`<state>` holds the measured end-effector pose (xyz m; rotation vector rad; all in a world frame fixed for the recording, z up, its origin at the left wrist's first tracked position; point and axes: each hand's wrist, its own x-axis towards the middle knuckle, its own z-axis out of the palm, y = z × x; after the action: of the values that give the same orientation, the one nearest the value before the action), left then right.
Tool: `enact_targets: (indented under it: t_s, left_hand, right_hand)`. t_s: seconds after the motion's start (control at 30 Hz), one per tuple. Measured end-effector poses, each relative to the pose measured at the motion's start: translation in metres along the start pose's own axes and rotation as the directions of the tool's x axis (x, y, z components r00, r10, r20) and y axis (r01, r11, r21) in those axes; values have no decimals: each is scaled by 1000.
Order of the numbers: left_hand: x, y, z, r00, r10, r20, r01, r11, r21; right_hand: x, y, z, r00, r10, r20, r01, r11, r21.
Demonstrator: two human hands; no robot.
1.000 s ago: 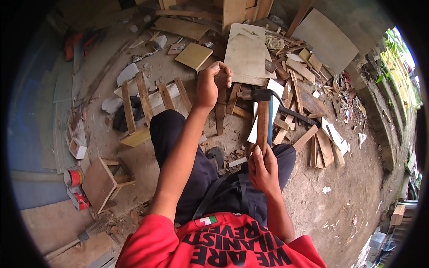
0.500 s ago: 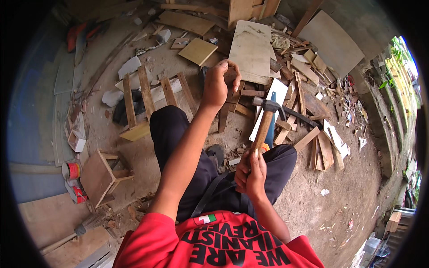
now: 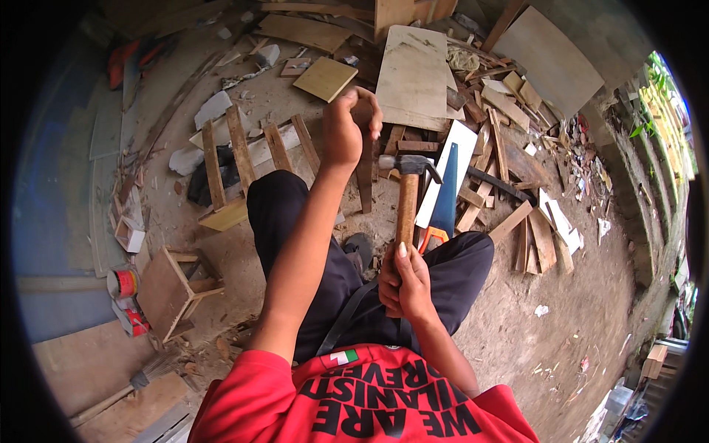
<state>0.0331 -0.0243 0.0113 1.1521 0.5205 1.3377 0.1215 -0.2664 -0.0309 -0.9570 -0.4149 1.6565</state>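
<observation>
My left hand (image 3: 346, 129) reaches forward, its fingers curled around the upper end of a brown wooden board (image 3: 365, 181). The board runs down from the hand and looks narrower at its lower end. Closer to my body, my right hand (image 3: 406, 284) grips a claw hammer (image 3: 407, 199) by its wooden handle. The metal head is up, with the claw toward the right. Just right of the hammer, a handsaw (image 3: 444, 196) with a blue blade and orange handle lies over a white strip (image 3: 461, 151), beside my right knee.
Slatted wood pieces (image 3: 239, 151) lie left of my forearm, below a yellowish square board (image 3: 325, 78). A large pale panel (image 3: 410, 77) lies ahead. Scrap wood (image 3: 543, 240) is heaped at the right. A small wooden stool (image 3: 173, 292) and a tin (image 3: 122, 283) sit at the left.
The hammer has swung left and now stands nearly upright in my right hand, showing more of the saw. My left hand has shifted slightly left and up, still curled around the board.
</observation>
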Motion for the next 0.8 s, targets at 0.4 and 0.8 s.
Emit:
enact_targets:
  t_s: [0.4, 0.8]
  left_hand:
    - [-2, -2, 2, 998, -52, -18, 51, 998, -40]
    - [3, 7, -21, 993, -64, 99, 83, 976, -200]
  right_hand:
    - [4, 1, 5, 988, -127, -89, 131, 991, 37]
    - [3, -7, -10, 983, -105, -152, 92, 992, -90]
